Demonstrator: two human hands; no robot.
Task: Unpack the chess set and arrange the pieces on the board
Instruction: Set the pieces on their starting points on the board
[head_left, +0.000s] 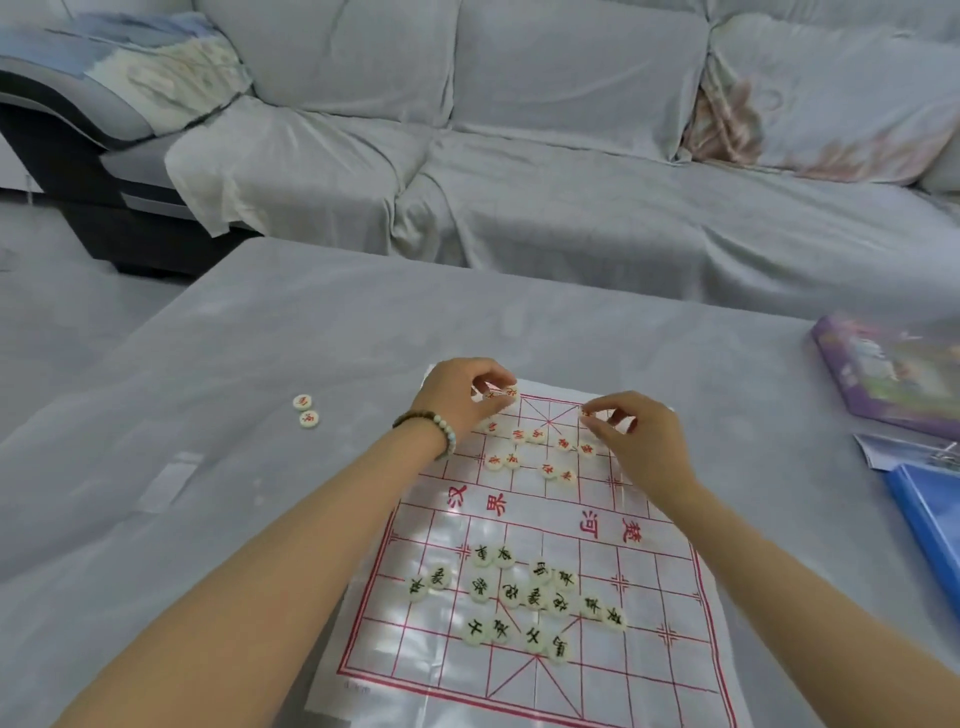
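The board (519, 525), a thin glossy sheet with red lines, lies on the grey-covered bench (311, 338) in the lower middle of the frame. The left hand (462, 397), with a bead bracelet at the wrist, curls its fingers round a pair of red discs (503, 393) at the board's upper left corner. The right hand (636, 436) pinches a single red disc (587, 413) between thumb and fingertips, just right of the crossed lines at the top of the board. Between the hands, the loose red pieces (537, 452) lie scattered off the line crossings. The black pieces (519, 597) sit in an unsorted heap lower down.

Both forearms reach over that black heap, so, as I judge it, a dropped wrist could sweep pieces out of place or off the sheet. The sheet looks light and slick, so a push while setting a disc down may slide it and shift everything on it. With two discs in one hand, one could slip and roll away. Two stray discs (305, 410) lie well apart at the middle left of the frame and could be overlooked, leaving the red side short.
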